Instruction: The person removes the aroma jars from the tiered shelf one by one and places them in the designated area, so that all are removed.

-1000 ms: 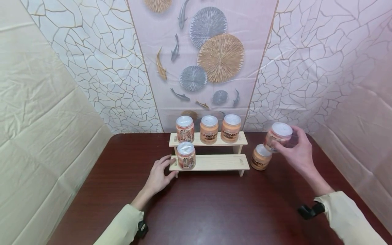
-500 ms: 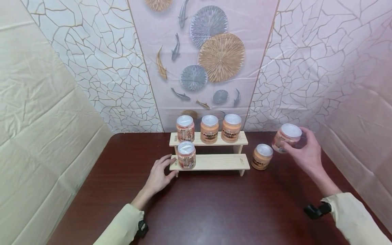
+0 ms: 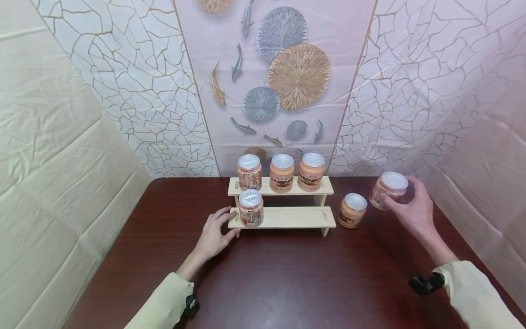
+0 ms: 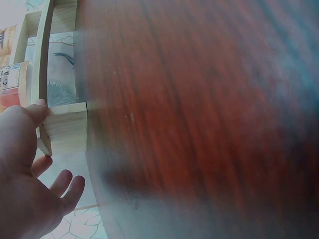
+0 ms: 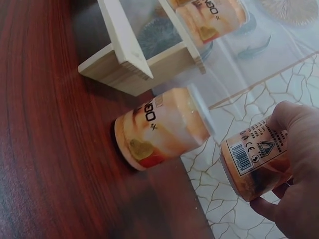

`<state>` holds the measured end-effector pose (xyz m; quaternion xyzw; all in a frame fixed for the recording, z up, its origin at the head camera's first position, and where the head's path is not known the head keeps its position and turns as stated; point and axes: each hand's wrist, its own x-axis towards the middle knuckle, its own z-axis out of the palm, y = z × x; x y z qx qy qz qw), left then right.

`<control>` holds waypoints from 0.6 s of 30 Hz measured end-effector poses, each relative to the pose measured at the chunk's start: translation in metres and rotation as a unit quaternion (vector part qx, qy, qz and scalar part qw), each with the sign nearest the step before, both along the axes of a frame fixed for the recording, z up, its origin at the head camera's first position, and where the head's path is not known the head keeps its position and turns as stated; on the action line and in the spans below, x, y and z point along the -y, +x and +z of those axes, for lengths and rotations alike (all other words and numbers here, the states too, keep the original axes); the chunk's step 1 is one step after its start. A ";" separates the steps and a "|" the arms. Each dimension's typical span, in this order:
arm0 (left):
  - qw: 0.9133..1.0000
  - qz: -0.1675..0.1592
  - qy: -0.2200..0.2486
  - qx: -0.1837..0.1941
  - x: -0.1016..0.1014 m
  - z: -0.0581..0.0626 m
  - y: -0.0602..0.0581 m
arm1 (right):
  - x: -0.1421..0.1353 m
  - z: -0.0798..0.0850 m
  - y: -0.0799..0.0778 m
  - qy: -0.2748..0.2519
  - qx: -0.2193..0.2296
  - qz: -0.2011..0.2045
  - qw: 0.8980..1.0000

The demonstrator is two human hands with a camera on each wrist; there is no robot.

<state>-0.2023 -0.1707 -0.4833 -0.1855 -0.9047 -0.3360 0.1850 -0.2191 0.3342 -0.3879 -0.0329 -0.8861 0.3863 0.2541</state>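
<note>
My right hand (image 3: pixel 417 212) grips a jar (image 3: pixel 385 194) with a silver lid around its side, close over the table's back right. In the right wrist view the held jar (image 5: pixel 254 159) shows a barcode label. Left of it an orange jar (image 3: pixel 351 212) stands upright on the table. My left hand (image 3: pixel 213 235) pinches the left end of a two-step wooden stand (image 3: pixel 293 217) between thumb and fingers; the other fingers spread loosely in the left wrist view. One jar (image 3: pixel 251 210) sits at the left of the lower step, near that hand.
Three jars, left (image 3: pixel 249 173), middle (image 3: pixel 281 174) and right (image 3: pixel 311 173), stand on the upper step (image 3: pixel 328 186). A patterned cloth backdrop (image 3: pixel 263 132) rises behind the dark red-brown table (image 3: pixel 283 278), with pale cloth along both sides.
My right hand has carried its jar rightward from over the standing orange jar, then lowered it closer to the table. The left hand has kept its place at the stand.
</note>
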 end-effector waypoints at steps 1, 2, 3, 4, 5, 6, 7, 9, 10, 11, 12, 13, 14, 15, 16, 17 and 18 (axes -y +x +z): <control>1.000 0.000 0.001 0.000 0.000 0.000 0.000 | -0.001 -0.002 0.000 0.000 0.002 -0.002 1.000; 1.000 0.000 0.001 0.000 0.000 0.000 0.000 | -0.002 -0.004 0.000 0.001 0.003 -0.004 1.000; 1.000 0.000 0.002 0.001 0.000 0.000 0.000 | -0.003 -0.005 -0.001 0.002 0.006 -0.006 1.000; 1.000 0.000 0.003 0.001 0.000 0.000 0.000 | -0.004 -0.007 -0.001 0.005 0.007 -0.006 1.000; 1.000 0.000 0.003 0.002 0.000 0.000 0.000 | -0.004 -0.009 -0.001 0.005 0.007 -0.007 1.000; 1.000 0.000 0.004 0.003 0.000 0.000 0.000 | -0.005 -0.010 -0.001 0.006 0.007 -0.007 1.000; 1.000 0.001 0.003 0.004 0.000 0.000 0.000 | -0.005 -0.012 -0.001 0.008 0.007 -0.008 1.000; 1.000 0.002 0.002 0.006 0.000 0.001 0.000 | -0.006 -0.015 -0.001 0.009 0.009 -0.008 1.000; 1.000 0.002 0.001 0.006 0.000 0.001 0.000 | -0.007 -0.016 -0.001 0.009 0.011 -0.007 1.000; 1.000 0.003 0.001 0.007 0.000 0.001 0.000 | -0.007 -0.018 -0.001 0.008 0.012 -0.007 1.000; 1.000 0.003 0.000 0.006 0.000 0.001 0.000 | -0.007 -0.019 -0.001 0.006 0.014 -0.006 1.000; 1.000 0.002 0.000 0.006 0.000 0.001 0.000 | -0.007 -0.020 0.000 0.003 0.016 -0.004 1.000; 1.000 0.002 0.000 0.005 0.000 0.001 0.000 | -0.007 -0.022 0.000 0.000 0.018 -0.003 1.000; 1.000 0.002 0.000 0.005 0.000 0.001 0.000 | -0.008 -0.023 0.000 -0.002 0.020 -0.002 1.000; 1.000 0.001 0.000 0.004 0.000 0.002 0.000 | -0.008 -0.024 0.001 -0.005 0.021 0.000 1.000; 1.000 0.001 0.000 0.004 0.000 0.002 0.000 | -0.008 -0.025 0.001 -0.007 0.022 0.001 1.000; 1.000 0.000 0.000 0.003 0.000 0.002 0.000 | -0.008 -0.026 0.001 -0.009 0.023 0.002 1.000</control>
